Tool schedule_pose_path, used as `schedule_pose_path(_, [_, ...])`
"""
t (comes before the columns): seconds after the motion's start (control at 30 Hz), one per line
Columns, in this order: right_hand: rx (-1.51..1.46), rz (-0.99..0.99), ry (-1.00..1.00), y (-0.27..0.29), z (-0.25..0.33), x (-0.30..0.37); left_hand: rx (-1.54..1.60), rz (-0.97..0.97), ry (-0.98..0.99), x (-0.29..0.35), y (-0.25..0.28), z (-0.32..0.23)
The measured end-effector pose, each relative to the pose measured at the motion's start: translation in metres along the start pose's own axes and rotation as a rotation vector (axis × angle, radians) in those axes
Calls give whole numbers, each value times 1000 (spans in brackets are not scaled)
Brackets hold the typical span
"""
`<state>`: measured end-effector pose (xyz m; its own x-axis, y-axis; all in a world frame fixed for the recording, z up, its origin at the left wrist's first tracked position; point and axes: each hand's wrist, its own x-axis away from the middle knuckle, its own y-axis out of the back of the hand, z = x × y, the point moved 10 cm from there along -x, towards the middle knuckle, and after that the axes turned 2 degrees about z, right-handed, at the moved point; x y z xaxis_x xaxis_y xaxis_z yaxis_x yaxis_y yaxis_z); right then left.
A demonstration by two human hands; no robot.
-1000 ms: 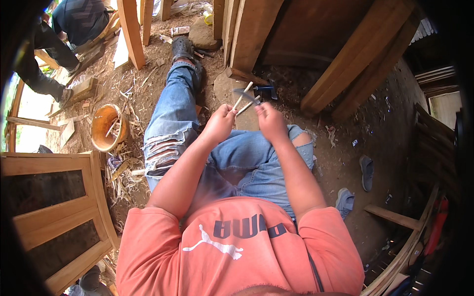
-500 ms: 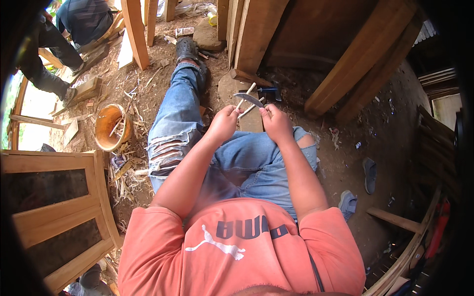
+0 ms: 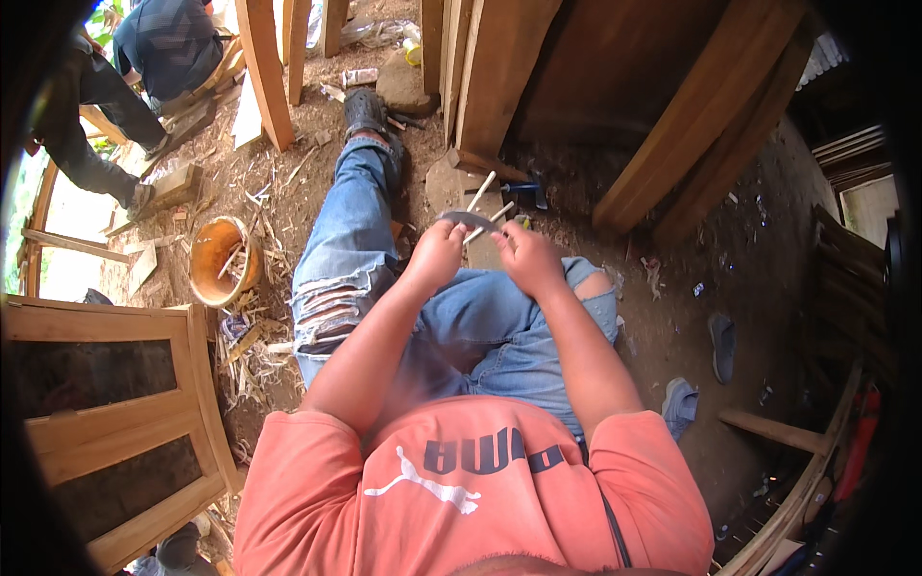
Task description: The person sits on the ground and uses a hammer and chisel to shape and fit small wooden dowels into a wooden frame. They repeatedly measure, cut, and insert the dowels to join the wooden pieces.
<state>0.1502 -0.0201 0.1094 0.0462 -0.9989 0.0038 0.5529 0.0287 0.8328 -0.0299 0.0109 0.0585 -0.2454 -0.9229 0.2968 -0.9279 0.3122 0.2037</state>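
A dark curved knife [image 3: 471,220] is in my right hand [image 3: 528,257], its handle hidden inside the fingers. The blade reaches left across to my left hand [image 3: 437,257], where its tip overlaps the fingertips. Closed round the lower end of a thin pale stick [image 3: 483,188], my left hand keeps it slanting up and away, with the blade crossing it. A second pale stick [image 3: 505,208] runs beneath the blade beside my right thumb; whether a hand touches it I cannot tell. Under them is a wooden plank [image 3: 447,187] between my legs.
An orange bucket [image 3: 196,259] with sticks inside stands left among wood shavings. Beyond my hands lies a blue-handled tool [image 3: 538,197]. A framed wooden panel [image 3: 106,432] is at left, thick timbers [image 3: 701,115] at right. Another person [image 3: 173,48] sits far left; grey shoes [image 3: 680,403] lie right.
The knife has come toward me and toward my left hand, down along the stick. Both hands keep their grips. The whole view has shifted slightly.
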Motion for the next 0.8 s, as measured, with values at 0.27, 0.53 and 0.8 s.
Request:
schedule_pose_path(0.27, [-11, -52, -132, 9, -14, -11, 65, -96, -131, -9, 7, 24])
schedule_pose_path(0.53, [2, -96, -63, 3, -16, -6, 128, -45, -18, -5, 0, 19])
schedule_pose_path(0.8, [-33, -69, -22, 5, -13, -5, 457, 207, 253, 0, -20, 30])
